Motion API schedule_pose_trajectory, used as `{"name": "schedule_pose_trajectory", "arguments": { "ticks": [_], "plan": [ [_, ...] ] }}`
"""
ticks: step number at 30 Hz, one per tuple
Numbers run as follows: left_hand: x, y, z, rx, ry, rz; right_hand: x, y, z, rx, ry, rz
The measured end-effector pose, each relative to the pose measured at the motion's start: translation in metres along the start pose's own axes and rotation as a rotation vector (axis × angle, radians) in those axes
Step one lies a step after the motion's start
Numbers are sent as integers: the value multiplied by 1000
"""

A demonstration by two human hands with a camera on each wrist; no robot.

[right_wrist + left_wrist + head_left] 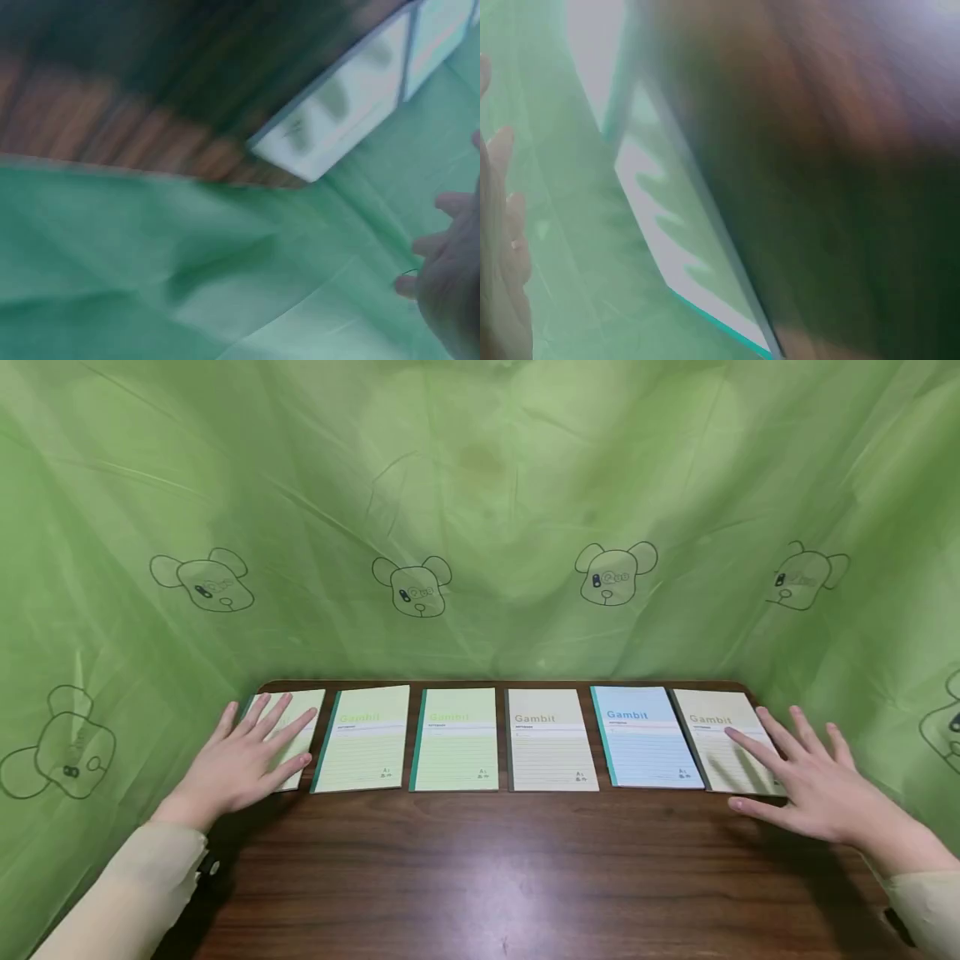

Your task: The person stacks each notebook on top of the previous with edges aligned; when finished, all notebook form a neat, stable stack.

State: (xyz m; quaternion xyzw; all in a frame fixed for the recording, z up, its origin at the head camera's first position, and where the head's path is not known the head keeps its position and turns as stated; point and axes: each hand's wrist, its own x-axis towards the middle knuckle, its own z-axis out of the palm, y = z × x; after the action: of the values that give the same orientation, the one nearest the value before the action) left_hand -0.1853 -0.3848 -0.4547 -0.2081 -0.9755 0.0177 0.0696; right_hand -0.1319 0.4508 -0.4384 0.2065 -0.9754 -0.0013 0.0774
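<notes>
Several Gambit notebooks lie side by side in a row along the table's far edge. In the head view, my left hand [243,764] is over the leftmost pale green notebook [307,697], fingers spread and covering much of it. My right hand [817,785], also with fingers apart, overlaps the rightmost beige notebook [712,703] and casts finger shadows on its cover. Between them are two green notebooks [362,756] with teal spines, a beige notebook [551,756] and a blue notebook [648,752]. Both palms face down, and neither hand holds anything.
Dark wood table [480,868] extends in front of the row. A green curtain [480,485] printed with bear heads encloses the back and both sides. Finger shadows fall on an end notebook [649,217] in the left wrist view and another [337,97] in the right.
</notes>
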Motion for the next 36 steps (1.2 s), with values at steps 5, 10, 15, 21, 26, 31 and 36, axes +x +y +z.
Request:
{"name": "schedule_pose_trajectory", "arguments": {
  "ticks": [5, 10, 15, 21, 26, 31, 36],
  "plan": [
    [16, 15, -7, -47, -16, -14, 25, -29, 1, 34, -68, 52],
    [31, 35, -15, -120, -19, -65, 51, -69, 6, 118, -72, 78],
    [42, 55, -26, -237, 4, -156, 76, -112, 7, 268, -16, 107],
    [60, 81, -33, -391, -67, -251, 103, -152, 6, 437, 91, 95],
    [75, 93, -28, -516, -116, -327, 125, -170, 12, 546, 131, 69],
    [89, 108, -20, -646, -9, -400, 143, -185, 19, 623, 152, 98],
    [98, 121, -11, -743, 107, -462, 162, -211, 29, 708, 185, 163]
  ]
}}
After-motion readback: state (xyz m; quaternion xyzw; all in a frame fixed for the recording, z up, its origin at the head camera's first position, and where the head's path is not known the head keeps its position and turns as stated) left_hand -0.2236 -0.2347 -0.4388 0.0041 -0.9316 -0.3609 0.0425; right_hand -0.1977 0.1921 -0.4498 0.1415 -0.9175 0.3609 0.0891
